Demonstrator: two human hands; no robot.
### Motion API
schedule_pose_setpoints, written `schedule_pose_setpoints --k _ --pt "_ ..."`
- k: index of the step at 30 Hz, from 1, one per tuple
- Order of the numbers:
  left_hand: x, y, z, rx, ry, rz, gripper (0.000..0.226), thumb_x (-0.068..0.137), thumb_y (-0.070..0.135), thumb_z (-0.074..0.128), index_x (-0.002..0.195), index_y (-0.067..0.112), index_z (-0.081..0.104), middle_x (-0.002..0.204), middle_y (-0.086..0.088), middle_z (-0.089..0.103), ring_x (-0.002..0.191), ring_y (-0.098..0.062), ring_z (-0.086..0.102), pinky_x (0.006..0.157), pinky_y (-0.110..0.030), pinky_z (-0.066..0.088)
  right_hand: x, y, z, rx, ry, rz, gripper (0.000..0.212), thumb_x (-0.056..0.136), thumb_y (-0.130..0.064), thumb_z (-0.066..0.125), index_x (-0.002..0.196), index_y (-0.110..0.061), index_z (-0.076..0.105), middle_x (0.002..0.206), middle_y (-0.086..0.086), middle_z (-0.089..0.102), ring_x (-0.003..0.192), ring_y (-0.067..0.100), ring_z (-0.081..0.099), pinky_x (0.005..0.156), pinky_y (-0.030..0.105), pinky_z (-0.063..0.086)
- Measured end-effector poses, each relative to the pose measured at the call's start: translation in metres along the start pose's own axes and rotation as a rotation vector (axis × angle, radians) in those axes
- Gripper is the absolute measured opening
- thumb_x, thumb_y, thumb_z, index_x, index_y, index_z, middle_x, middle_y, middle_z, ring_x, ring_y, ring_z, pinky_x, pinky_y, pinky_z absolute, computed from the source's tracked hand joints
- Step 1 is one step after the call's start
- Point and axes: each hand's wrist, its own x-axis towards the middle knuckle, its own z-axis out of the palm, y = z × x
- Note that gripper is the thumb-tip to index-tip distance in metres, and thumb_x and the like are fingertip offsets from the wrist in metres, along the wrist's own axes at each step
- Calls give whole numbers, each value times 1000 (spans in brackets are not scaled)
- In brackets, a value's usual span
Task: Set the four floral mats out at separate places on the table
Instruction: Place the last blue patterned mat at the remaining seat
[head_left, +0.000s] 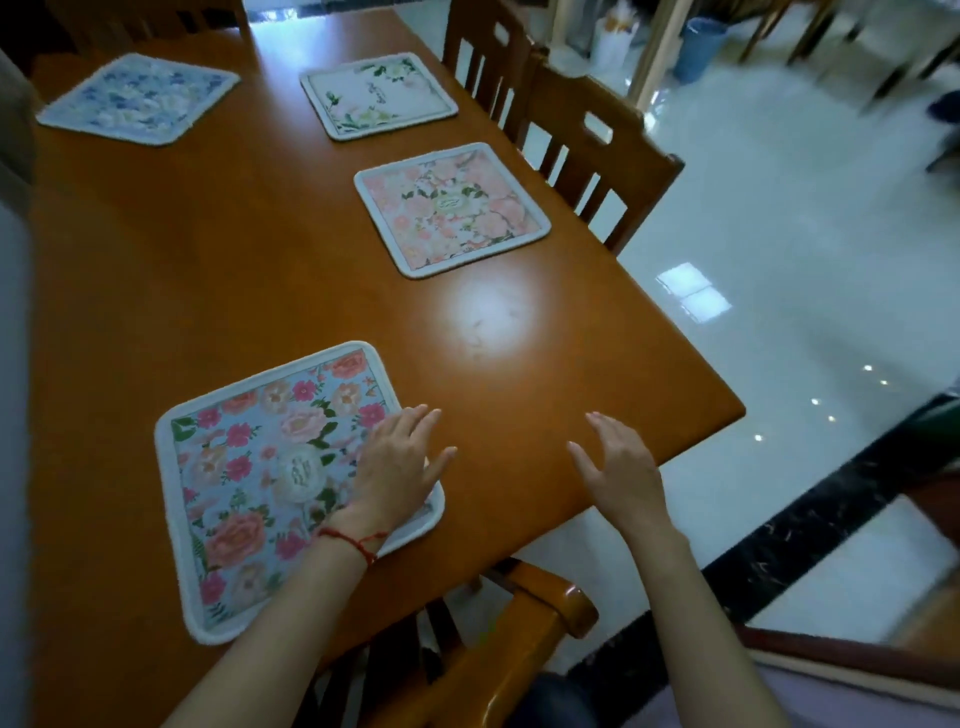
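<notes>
Four floral mats lie apart on the brown wooden table (234, 249). A blue-flowered mat (137, 98) is at the far left, a white mat with green sprigs (378, 96) at the far middle, a pale pink mat (451, 208) along the right side. The nearest mat, light blue with pink roses (260, 483), lies by the front edge. My left hand (397, 462) is over its right edge with fingers straight, holding nothing. Over bare table near the front right corner, my right hand (621, 467) is spread open.
Wooden chairs (587, 150) stand along the table's right side, and another chair's top rail (535, 613) is just below my arms at the front edge. A glossy white floor lies to the right, with a blue bin (698, 49) far back.
</notes>
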Motion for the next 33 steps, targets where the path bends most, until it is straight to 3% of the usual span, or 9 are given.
schedule_pose_setpoints --k 6,11,15,21,28,33 --pt "33 82 28 116 -109 185 48 81 37 63 116 4 61 115 -18 65 106 -35 62 86 -48 50 -29 86 -37 -64 133 128 48 86 -28 62 126 -3 53 128 16 57 119 30 52 98 42 41" --pt "51 168 51 127 -102 313 46 89 38 53 122 7 58 124 -15 61 117 -32 55 96 -48 45 -54 157 -68 -117 231 218 44 82 -27 62 116 1 59 114 17 64 106 33 60 86 44 49" --pt "66 224 71 160 -123 404 46 88 40 55 121 7 58 123 -14 62 115 -32 57 95 -48 45 -73 205 -92 -125 283 291 43 79 -20 70 115 1 59 113 17 64 106 33 60 87 44 48" --pt "84 288 90 195 -195 517 50 83 41 61 120 8 58 122 -15 62 113 -33 58 93 -47 47 -97 261 -122 -118 347 430 44 80 -29 57 113 0 61 114 17 64 107 34 60 87 44 48" --pt "116 340 108 216 -244 610 62 84 53 34 115 7 62 117 -13 65 109 -31 61 91 -48 48 -101 302 -147 -164 371 494 51 85 -40 41 116 -3 60 117 14 63 110 30 58 89 42 48" --pt "164 368 125 219 -279 633 75 92 60 11 115 10 62 115 -11 66 107 -30 61 92 -46 46 -69 331 -168 -219 374 507 52 84 -40 41 114 -3 61 116 14 63 108 29 59 88 41 49"
